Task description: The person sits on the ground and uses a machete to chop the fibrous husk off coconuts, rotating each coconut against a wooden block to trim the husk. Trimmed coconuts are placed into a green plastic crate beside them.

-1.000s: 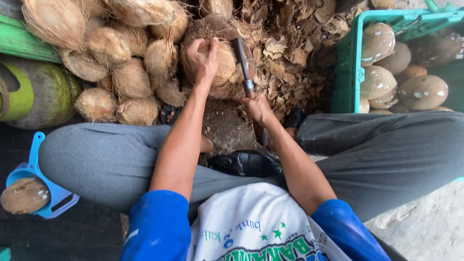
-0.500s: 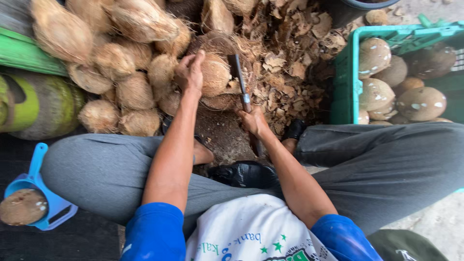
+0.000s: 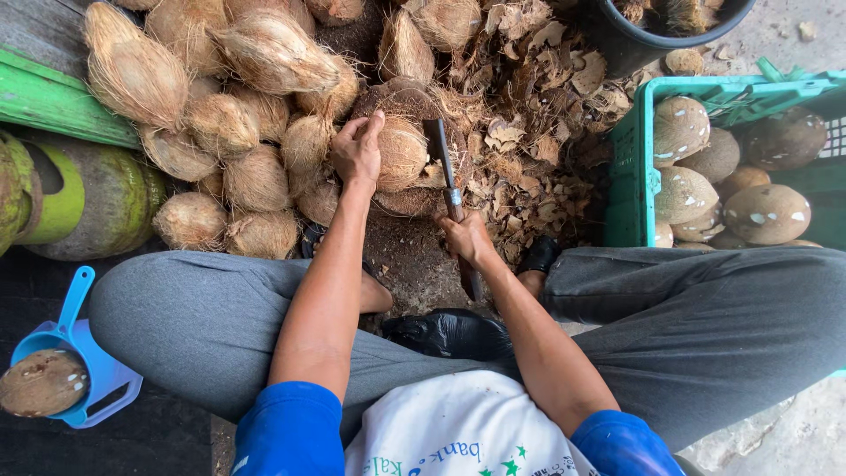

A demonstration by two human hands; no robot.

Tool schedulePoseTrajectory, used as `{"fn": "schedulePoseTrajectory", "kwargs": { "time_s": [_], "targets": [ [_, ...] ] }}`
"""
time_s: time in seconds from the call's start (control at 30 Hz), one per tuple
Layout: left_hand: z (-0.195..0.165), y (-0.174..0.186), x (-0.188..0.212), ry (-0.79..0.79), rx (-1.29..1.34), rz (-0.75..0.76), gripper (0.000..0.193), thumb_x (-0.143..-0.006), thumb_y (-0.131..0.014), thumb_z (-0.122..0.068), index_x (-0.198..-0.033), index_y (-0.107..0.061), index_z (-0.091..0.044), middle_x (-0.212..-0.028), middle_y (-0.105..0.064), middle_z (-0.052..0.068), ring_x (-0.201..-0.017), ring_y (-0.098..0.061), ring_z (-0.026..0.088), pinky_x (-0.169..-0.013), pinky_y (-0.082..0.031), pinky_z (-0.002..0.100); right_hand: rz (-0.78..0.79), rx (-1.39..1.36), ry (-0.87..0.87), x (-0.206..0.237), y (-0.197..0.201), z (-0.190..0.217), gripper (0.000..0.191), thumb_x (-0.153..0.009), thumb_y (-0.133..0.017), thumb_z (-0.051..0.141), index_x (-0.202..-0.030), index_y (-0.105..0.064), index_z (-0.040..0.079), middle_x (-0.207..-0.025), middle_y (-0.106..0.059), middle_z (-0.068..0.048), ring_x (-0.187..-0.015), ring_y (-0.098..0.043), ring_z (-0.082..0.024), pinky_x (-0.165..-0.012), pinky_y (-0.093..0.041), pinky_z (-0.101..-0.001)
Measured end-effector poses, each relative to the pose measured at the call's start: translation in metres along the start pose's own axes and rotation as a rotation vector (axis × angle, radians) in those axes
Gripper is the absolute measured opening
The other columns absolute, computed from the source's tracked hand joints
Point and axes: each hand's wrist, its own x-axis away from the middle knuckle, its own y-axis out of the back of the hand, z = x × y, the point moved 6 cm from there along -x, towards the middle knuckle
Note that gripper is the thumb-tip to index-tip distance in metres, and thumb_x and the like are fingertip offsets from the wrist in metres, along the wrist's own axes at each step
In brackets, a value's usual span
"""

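At the far left edge a blue plastic scoop (image 3: 84, 370) lies on the dark ground, with a peeled brown coconut (image 3: 40, 382) sitting in its bowl. Above it a green gas cylinder (image 3: 84, 198) lies on its side beneath a green painted plank (image 3: 53, 101). Just right of these, a heap of fibrous, half-husked coconuts (image 3: 220, 115) spreads across the top of the view. The person sits with grey-trousered knees wide apart and both bare forearms stretched forward from blue sleeves. The left hand (image 3: 357, 150) is clamped over the left side of a husked coconut (image 3: 401, 152), fingers (image 3: 374, 123) curled over its top, steadying it on a dark, rounded wooden block (image 3: 414, 198) at the foot of the heap. Just beside the coconut's right side stands the flat blade of a machete (image 3: 441, 163), pointing away from the person, its edge close to the nut, though whether it touches cannot be told. The right hand (image 3: 467, 240) is clenched around the machete's handle, near the block's front edge. Right of the blade, dry brown husk scraps (image 3: 529, 150) litter the ground, and a black tub (image 3: 648, 40) stands at the top edge. Farther right a green plastic crate (image 3: 634, 167) holds several smooth, peeled coconuts (image 3: 767, 211), pale and mottled brown.
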Motion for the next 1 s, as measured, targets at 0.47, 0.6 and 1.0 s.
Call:
{"fn": "schedulePoseTrajectory", "kwargs": {
  "time_s": [0.47,0.6,1.0],
  "targets": [
    [0.005,-0.002,0.000,0.051,-0.123,0.068,0.071,-0.075,-0.070,-0.076,-0.115,-0.073,-0.018,-0.110,-0.066,0.007,-0.100,-0.064,0.024,-0.077,-0.050,0.044,0.027,-0.056,0.030,-0.005,0.000,-0.003,0.016,-0.100,-0.065,0.020,-0.092,-0.062,0.006,-0.060,-0.058,-0.005,-0.041,-0.044,-0.014,-0.037,-0.040,-0.0310],
    [-0.005,-0.007,0.000,-0.211,-0.274,0.242,0.101,-0.058,-0.080,-0.079,-0.136,-0.061,-0.017,-0.141,-0.051,0.016,-0.132,-0.051,0.031,-0.102,-0.042,0.057,0.053,-0.059,0.093,-0.009,-0.001,-0.004,0.012,-0.100,-0.062,0.018,-0.096,-0.067,0.008,-0.063,-0.059,-0.002,-0.043,-0.045,-0.011,-0.038,-0.040,-0.0285],
    [0.019,-0.004,0.016,0.268,-0.105,0.008,0.112,-0.063,-0.074,-0.074,-0.151,-0.043,-0.013,-0.150,-0.050,0.019,-0.129,-0.059,0.036,-0.101,-0.050,0.058,-0.186,-0.117,0.405,0.030,0.038,0.057,0.030,-0.101,-0.067,0.020,-0.078,-0.055,0.005,-0.055,-0.054,-0.003,-0.040,-0.047,-0.012,-0.036,-0.041,-0.0304]
  ]
}}
